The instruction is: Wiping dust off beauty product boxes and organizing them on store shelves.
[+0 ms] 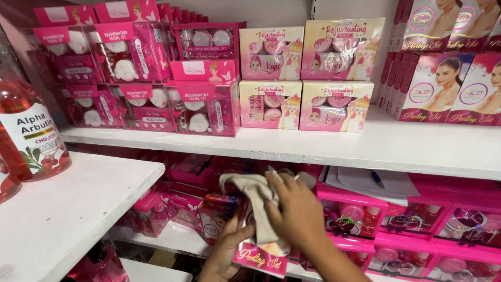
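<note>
My right hand (295, 211) grips a crumpled beige cloth (250, 190) and presses it against a pink cosmetics box (261, 257) on the lower shelf. My left hand (227, 248) comes up from below and holds that box at its lower left side, fingers on its front edge. A darker box (219, 211) with a portrait print stands just left of the cloth. Much of the held box is hidden behind my hands and the cloth.
The white upper shelf (396, 149) carries pink facial-set boxes (206, 107), paler pink boxes (334, 104) and portrait-printed boxes (443, 86). A white side shelf (68, 209) at left holds a red bottle (31, 130). Papers with a pen (376, 180) lie over pink boxes (360, 211).
</note>
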